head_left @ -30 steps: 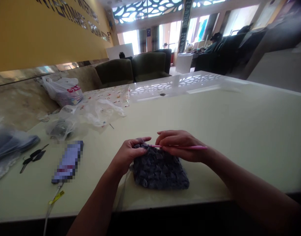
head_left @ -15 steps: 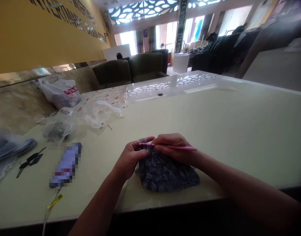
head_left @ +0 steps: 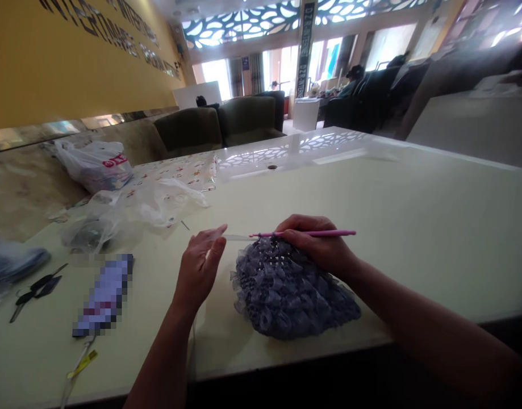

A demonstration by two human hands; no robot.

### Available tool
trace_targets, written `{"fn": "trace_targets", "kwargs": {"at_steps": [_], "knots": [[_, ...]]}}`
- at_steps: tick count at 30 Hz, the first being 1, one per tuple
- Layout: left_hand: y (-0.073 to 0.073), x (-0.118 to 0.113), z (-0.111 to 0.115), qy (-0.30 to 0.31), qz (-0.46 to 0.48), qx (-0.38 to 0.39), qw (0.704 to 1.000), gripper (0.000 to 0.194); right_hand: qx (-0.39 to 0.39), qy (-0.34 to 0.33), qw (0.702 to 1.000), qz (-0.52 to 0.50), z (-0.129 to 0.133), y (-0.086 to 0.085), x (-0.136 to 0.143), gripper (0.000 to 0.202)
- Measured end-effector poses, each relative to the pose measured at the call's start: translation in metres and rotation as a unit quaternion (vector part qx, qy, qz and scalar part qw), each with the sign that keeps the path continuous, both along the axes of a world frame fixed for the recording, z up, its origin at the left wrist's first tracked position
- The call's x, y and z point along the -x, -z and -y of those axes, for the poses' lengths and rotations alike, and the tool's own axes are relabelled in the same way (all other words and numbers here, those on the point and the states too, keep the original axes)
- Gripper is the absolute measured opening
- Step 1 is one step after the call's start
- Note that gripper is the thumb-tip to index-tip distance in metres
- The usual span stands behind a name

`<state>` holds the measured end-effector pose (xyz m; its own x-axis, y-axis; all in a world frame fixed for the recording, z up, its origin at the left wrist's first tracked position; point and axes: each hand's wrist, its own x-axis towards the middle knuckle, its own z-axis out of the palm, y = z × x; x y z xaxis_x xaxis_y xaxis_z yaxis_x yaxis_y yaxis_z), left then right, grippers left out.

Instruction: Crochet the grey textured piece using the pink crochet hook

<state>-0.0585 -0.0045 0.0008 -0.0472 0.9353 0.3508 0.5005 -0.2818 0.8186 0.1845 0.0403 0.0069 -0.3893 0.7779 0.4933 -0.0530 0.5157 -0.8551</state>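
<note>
A pink crochet hook (head_left: 329,233) lies nearly level in my right hand (head_left: 314,241), which is closed round it and rests at the top of the crocheted piece. The grey-blue crocheted piece (head_left: 282,289) is covered in ruffled ribbon loops and sits near the table's front edge. Its upper rim meets the hook's tip. From there a pale, sheer ribbon yarn (head_left: 239,237) stretches left to my left hand (head_left: 201,258). That hand stands apart from the piece, thumb and forefinger raised, with the yarn running in among its fingers.
On the pale table (head_left: 392,227), keys (head_left: 37,292) and a blurred-out phone-like object (head_left: 103,295) with a white cable (head_left: 75,369) lie left. Behind them are clear plastic bags (head_left: 92,224), a thin needle-like piece (head_left: 184,225) and a filled white bag (head_left: 96,167). People sit far back.
My left hand has moved left, away from the crocheted piece, drawing the ribbon yarn out straight. My right hand and hook have shifted slightly up and right, and more of the piece shows.
</note>
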Motion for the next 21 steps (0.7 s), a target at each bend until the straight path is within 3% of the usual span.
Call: {"fn": "trace_targets", "kwargs": {"at_steps": [2, 4, 6, 9, 13, 17, 21], "knots": [[0.001, -0.007, 0.002, 0.042, 0.158, 0.055, 0.985, 0.057, -0.013, -0.002, 1.0, 0.017, 0.005, 0.003, 0.004, 0.015], [0.003, -0.015, 0.005, 0.108, 0.289, 0.13, 0.942, 0.076, -0.032, -0.007, 0.999, 0.038, 0.012, 0.008, 0.009, 0.015], [0.005, -0.021, 0.006, 0.146, 0.355, 0.182, 0.905, 0.088, -0.06, -0.014, 0.996, 0.058, 0.017, 0.013, 0.014, 0.014], [0.005, -0.025, 0.007, 0.144, 0.378, 0.207, 0.891, 0.085, -0.099, -0.023, 0.992, 0.073, 0.019, 0.018, 0.017, 0.015], [0.004, -0.028, 0.008, 0.133, 0.39, 0.202, 0.889, 0.073, -0.083, -0.033, 0.993, 0.075, 0.016, 0.021, 0.017, 0.016], [0.006, -0.033, 0.01, 0.111, 0.321, 0.146, 0.929, 0.061, -0.026, -0.049, 0.994, 0.091, 0.013, 0.023, 0.019, 0.021], [0.009, -0.035, 0.011, 0.033, 0.272, 0.055, 0.96, 0.059, -0.002, -0.033, 0.998, 0.057, 0.006, 0.017, 0.015, 0.03]]}}
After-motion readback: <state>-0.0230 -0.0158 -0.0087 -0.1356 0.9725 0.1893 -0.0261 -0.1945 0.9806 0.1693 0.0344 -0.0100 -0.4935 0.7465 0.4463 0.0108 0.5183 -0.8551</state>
